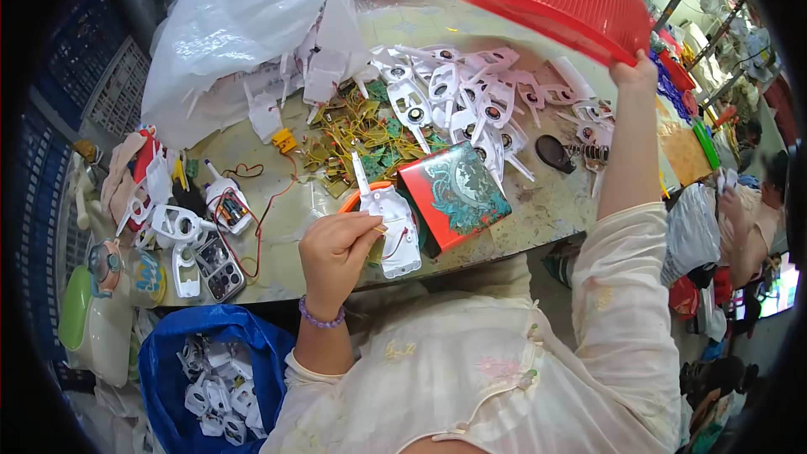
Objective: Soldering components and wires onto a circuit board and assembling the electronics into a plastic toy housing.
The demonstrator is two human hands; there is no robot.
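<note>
My left hand (pixel 334 254) is closed in a pinch at the side of a white plastic housing (pixel 402 254). A small pale sliver shows at its fingertips, too small to name. The housing has a long narrow handle and thin red wires inside, and it lies over an orange-rimmed container (pixel 349 202). Up at the far right, my right hand (pixel 635 74) grips the rim of a large red plastic basin (pixel 555 0), which is tipped and raised above the table. Beside the housing stands a red box with a dark patterned top (pixel 464 189).
White plastic shells (pixel 441 88) and wired green circuit boards (pixel 357 134) are heaped mid-table. A large plastic bag (pixel 244 25) stands far left. Near left are a multimeter (pixel 220 265) and, lower, a blue bag (pixel 160 370) of white parts. Another person (pixel 748 227) is at the right.
</note>
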